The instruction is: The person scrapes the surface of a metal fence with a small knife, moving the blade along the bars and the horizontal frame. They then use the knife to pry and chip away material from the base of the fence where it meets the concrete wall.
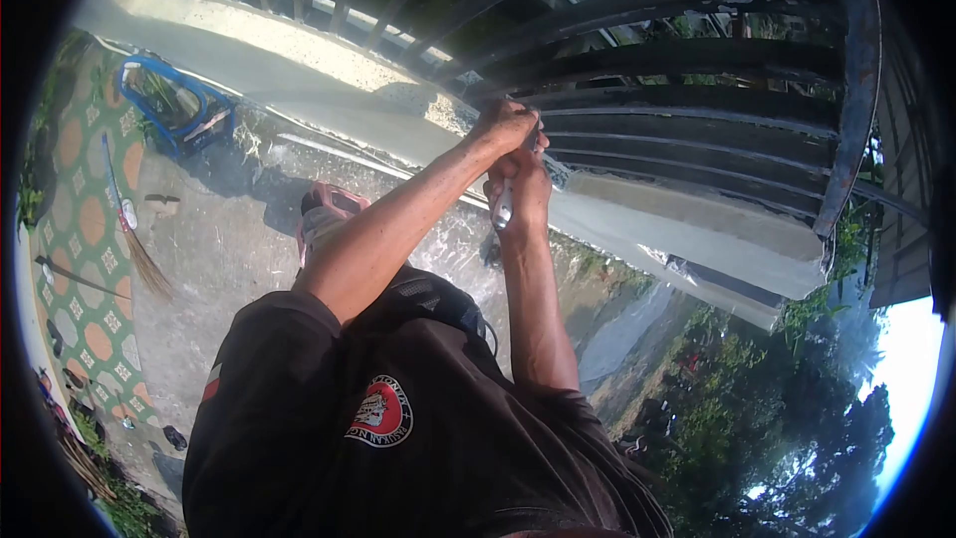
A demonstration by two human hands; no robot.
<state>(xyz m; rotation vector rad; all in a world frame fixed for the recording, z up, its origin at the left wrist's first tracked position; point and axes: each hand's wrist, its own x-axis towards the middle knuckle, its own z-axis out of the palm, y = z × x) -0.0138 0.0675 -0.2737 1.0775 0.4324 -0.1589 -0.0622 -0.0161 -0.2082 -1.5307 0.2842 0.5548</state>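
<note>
Head view, left hand (508,127), right hand (525,191) clasping tool (503,211), fence (687,130), broom (134,239)

On my feed the person wears a black short-sleeved shirt (418,458), well below the left hand (503,127) and right hand (526,194). It carries a round red-and-white emblem (379,412) whose lettering I can't read. A small red-and-white stripe (210,384) marks the left sleeve. Forearms are bare.

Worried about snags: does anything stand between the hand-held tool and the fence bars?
Nothing visible does. The left hand and right hand grip the white-handled tool right at the dark fence bars; its working end is hidden behind the hands.
</note>
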